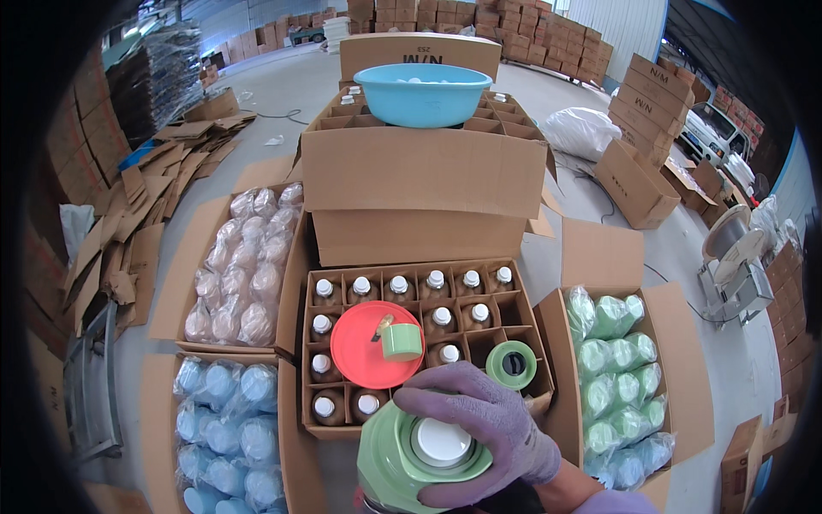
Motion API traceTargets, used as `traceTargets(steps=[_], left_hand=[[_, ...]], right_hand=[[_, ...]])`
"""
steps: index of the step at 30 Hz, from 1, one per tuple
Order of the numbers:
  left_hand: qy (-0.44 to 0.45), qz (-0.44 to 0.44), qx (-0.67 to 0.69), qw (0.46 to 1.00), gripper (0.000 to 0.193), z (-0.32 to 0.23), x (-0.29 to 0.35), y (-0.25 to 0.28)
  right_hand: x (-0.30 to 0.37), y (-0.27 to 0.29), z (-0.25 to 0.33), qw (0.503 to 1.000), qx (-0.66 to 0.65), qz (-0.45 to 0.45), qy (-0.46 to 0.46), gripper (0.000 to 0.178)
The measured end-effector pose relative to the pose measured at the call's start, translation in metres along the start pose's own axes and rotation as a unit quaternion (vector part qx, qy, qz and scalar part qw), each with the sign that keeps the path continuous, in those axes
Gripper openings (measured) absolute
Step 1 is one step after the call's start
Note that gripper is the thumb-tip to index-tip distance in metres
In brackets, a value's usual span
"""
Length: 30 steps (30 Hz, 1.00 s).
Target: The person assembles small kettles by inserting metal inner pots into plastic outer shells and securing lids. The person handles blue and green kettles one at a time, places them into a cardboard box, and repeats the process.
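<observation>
My right hand (492, 424), in a purple glove, curls from above around the shoulder of a green flask (385, 454) with a white stopper (443, 442). The flask's lower part runs out of the picture. My left hand is not visible. Just beyond is a divided carton (505, 409) of bottles with white caps (435, 279). A round red plate-like piece (364, 355) lies on top of them, carrying a green cup (402, 342) and a small brass-coloured tool (382, 326). Close to my right fingers, a green ring-shaped part (511, 365) with a dark centre sits over the compartments.
On the left, cartons hold wrapped pinkish cups (244, 265) and wrapped blue cups (224, 433). Wrapped green cups (612, 368) fill a carton at right. Farther off, a blue basin (424, 96) rests on another divided carton (428, 167). Flattened cardboard (154, 197) litters the left floor.
</observation>
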State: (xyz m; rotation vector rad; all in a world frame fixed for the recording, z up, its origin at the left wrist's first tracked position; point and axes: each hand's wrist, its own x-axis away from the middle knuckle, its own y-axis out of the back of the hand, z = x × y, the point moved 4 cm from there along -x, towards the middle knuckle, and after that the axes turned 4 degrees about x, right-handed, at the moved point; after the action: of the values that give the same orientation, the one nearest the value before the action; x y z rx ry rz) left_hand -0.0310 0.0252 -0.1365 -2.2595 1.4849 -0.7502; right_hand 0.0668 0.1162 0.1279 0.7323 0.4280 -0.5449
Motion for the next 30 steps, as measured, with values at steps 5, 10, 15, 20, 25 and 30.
traceTargets(steps=[5, 10, 15, 20, 25, 30], left_hand=[[0.001, -0.004, 0.004, 1.000, 0.056, -0.010, 0.018, 0.005], [0.017, 0.046, -0.065, 0.997, 0.055, -0.065, 0.051, 0.019], [-0.086, 0.191, -0.554, 0.806, 0.055, -0.178, 0.069, -0.046], [-0.140, 0.345, -0.794, 0.480, 0.080, -0.108, 0.075, -0.164], [-0.004, 0.394, -0.775, 0.494, 0.081, -0.033, 0.086, -0.158], [0.042, 0.434, -0.723, 0.536, 0.062, -0.026, 0.079, -0.152]], right_hand=[[0.045, 0.018, 0.020, 0.995, 0.034, -0.088, -0.013, 0.090], [0.099, 0.027, 0.016, 0.986, 0.061, -0.152, -0.037, 0.097], [0.213, -0.021, 0.002, 0.966, -0.082, -0.163, -0.183, 0.083], [0.284, -0.011, -0.017, 0.925, 0.123, 0.238, -0.268, 0.040], [0.202, 0.050, -0.041, 0.963, 0.045, 0.201, -0.175, 0.036], [0.167, -0.008, -0.074, 0.853, -0.021, 0.513, -0.092, 0.059]])
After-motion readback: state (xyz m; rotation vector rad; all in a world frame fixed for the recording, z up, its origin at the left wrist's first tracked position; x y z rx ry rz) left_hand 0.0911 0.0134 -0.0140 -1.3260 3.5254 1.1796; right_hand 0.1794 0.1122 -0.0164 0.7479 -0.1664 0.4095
